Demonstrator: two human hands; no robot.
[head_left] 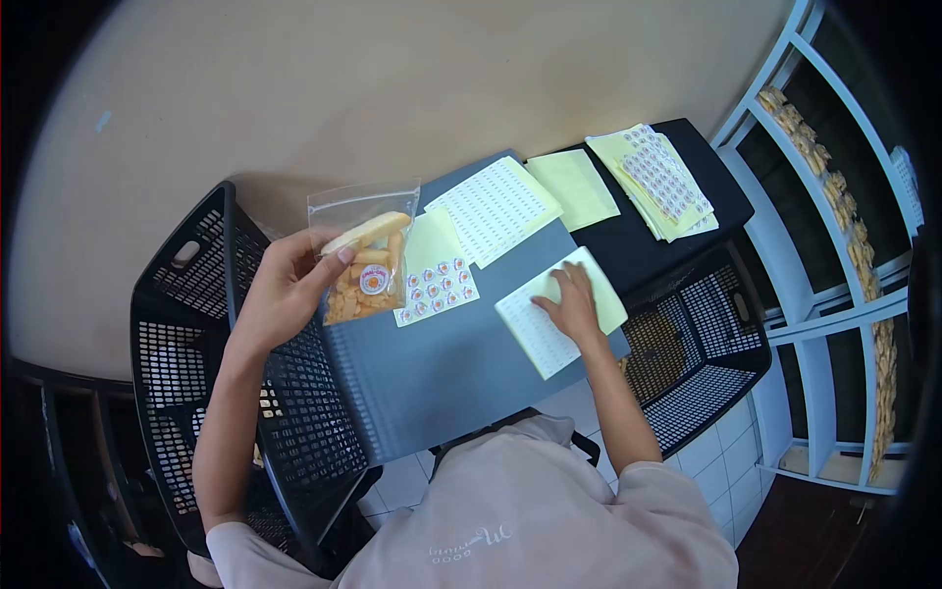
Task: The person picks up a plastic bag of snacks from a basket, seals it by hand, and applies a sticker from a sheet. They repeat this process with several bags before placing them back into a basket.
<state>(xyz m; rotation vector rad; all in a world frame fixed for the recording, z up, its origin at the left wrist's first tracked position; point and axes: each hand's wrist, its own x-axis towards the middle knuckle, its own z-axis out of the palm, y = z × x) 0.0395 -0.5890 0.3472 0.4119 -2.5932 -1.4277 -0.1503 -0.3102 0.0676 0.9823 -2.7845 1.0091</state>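
Observation:
My left hand pinches a clear zip bag of pale yellow-brown snack pieces, held upright above the left part of the grey table. A round pink-and-orange label shows on the front of the bag. My right hand rests on a pale sheet of small printed labels, its fingers apart on the surface. Partly behind the bag lies a sheet of round stickers. Further back is a larger white label sheet, next to a yellow backing sheet.
Black plastic crates stand left and right of the grey table. A stack of sticker sheets lies on a black surface at the back right. A white shelf rack with rows of packed snacks stands at far right.

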